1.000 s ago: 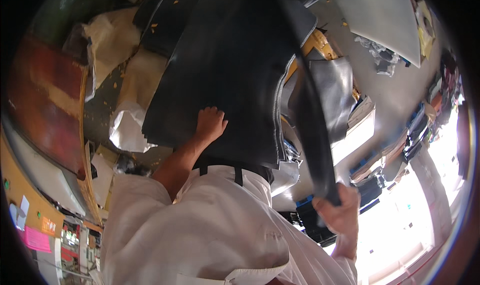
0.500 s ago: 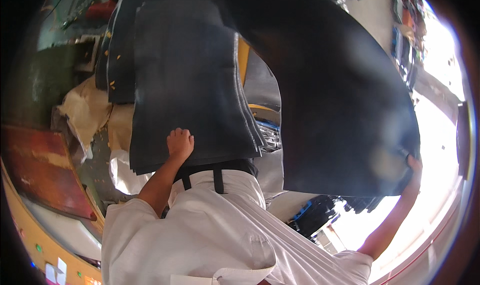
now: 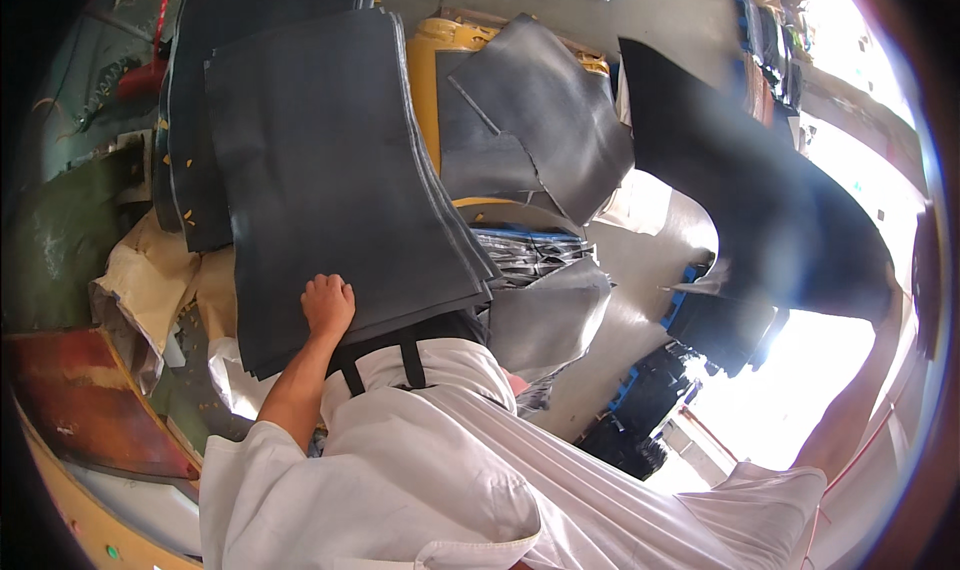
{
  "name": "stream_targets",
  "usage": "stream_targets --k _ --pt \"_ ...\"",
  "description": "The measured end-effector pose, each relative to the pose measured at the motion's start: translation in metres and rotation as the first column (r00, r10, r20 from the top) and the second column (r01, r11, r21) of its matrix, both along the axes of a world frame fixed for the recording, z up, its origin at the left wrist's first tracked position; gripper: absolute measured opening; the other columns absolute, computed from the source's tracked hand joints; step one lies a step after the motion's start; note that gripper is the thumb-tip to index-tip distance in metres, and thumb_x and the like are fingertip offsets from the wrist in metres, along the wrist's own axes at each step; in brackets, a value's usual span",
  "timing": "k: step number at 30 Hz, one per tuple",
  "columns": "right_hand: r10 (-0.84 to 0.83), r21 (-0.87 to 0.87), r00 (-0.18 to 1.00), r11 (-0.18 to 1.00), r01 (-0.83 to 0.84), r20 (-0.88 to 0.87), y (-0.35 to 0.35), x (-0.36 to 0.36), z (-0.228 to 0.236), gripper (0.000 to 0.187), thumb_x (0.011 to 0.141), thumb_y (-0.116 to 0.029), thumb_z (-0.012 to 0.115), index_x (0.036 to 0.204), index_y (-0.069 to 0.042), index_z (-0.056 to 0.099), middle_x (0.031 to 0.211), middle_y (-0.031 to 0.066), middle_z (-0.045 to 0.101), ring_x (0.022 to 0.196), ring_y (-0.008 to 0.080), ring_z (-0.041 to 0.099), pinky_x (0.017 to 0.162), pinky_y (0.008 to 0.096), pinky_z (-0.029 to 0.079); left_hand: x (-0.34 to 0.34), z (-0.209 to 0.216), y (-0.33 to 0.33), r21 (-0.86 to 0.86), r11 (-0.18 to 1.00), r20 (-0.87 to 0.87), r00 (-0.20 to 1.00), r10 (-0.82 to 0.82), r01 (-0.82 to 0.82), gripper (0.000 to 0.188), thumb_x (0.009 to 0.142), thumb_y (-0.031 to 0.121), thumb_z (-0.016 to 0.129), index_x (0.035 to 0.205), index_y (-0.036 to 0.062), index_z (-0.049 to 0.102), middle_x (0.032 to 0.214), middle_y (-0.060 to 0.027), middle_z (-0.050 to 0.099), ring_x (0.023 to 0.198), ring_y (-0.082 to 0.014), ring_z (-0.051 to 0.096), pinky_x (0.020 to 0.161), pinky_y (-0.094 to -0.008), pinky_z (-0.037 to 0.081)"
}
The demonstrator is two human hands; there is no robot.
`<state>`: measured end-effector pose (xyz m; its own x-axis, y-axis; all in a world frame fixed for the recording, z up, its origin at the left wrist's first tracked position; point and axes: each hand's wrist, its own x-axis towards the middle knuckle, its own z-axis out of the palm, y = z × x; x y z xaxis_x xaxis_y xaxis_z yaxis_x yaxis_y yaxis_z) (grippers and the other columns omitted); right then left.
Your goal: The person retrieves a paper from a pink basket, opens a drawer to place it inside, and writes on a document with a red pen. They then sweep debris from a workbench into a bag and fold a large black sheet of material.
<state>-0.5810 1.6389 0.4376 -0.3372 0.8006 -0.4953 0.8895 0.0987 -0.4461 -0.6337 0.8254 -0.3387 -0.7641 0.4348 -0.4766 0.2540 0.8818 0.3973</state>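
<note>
A stack of large black rubber-like sheets [image 3: 320,180] lies right in front of me, its layered edges showing on the right side. My left hand [image 3: 328,306] rests on the top sheet close to the near edge, its fingers curled in with nothing visible in them. Far out to the right, my right hand [image 3: 888,308] grips the corner of a single black sheet [image 3: 760,190]. That sheet hangs in the air in a bent, wavy shape, apart from the stack. Glare and blur hide most of the right fingers.
Grey sheet pieces [image 3: 550,110] lie on a yellow-edged support beyond the stack. More dark piles [image 3: 630,410] sit on blue pallets at the right. To the left are crumpled tan wrapping [image 3: 150,280] and a reddish-brown panel [image 3: 95,400].
The sheet in my right hand has swung outward to the right, away from the stack, uncovering the grey pieces and floor behind it. My left hand remains on the stack.
</note>
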Motion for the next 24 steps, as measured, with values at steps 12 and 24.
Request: stream_targets --k 12,24 --pt "0.163 0.283 0.929 0.922 -0.263 0.332 -0.071 0.002 -0.559 0.060 0.088 -0.035 0.078 0.133 0.003 0.067 0.114 0.0151 0.073 0.106 0.0262 0.067 0.095 0.0395 0.052 0.006 0.002 -0.003 0.025 0.996 -0.003 0.997 0.082 -0.082 0.015 0.090 0.023 0.073 0.091 0.0115 0.063 0.097 -0.0099 0.063 0.095 -0.0357 0.062 0.078 -0.0523 0.049" --pt "0.380 -0.533 0.921 0.797 -0.282 0.080 -0.414 -0.091 -0.840 0.038 0.099 -0.034 0.072 0.116 0.001 0.072 0.096 0.0116 0.074 0.085 0.0191 0.068 0.080 0.0375 0.055 0.002 0.008 0.005 0.232 0.954 -0.014 0.980 0.197 -0.189 0.015 0.088 0.016 0.076 0.089 0.0127 0.061 0.095 -0.0101 0.064 0.092 -0.0374 0.062 0.078 -0.0524 0.049"
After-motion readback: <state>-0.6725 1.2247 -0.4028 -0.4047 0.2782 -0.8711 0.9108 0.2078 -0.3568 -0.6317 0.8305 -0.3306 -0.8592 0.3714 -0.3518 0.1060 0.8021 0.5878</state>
